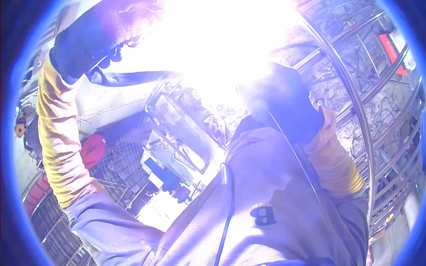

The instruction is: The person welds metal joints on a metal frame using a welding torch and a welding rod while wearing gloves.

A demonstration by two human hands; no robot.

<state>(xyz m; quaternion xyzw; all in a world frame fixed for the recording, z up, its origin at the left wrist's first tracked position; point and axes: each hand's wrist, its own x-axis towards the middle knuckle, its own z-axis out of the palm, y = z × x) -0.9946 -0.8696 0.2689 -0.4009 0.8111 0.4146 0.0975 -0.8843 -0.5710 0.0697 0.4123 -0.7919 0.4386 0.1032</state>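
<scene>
White glare from a welding arc (222, 35) washes out the upper middle of the view. My left hand (95, 40), in a dark glove, is raised at the upper left with its fingers curled; what it grips is lost in the glare. A dark bar-like piece (133, 78) runs from below this hand toward the light. My right hand (288, 104), also in a dark glove, is closed just below the glare on the right. From it a thin welding rod (301, 173) slants down across my grey shirt (266, 177). Its fingers are mostly in shadow.
Curved shiny metal tubes (353, 93) form a frame close on my right. A red and white box (392, 53) lies beyond them. Metal equipment (177, 128) stands below the glare, with wire mesh (124, 150) and a red rounded object (93, 148) to the left. A cable (228, 208) hangs over my front.
</scene>
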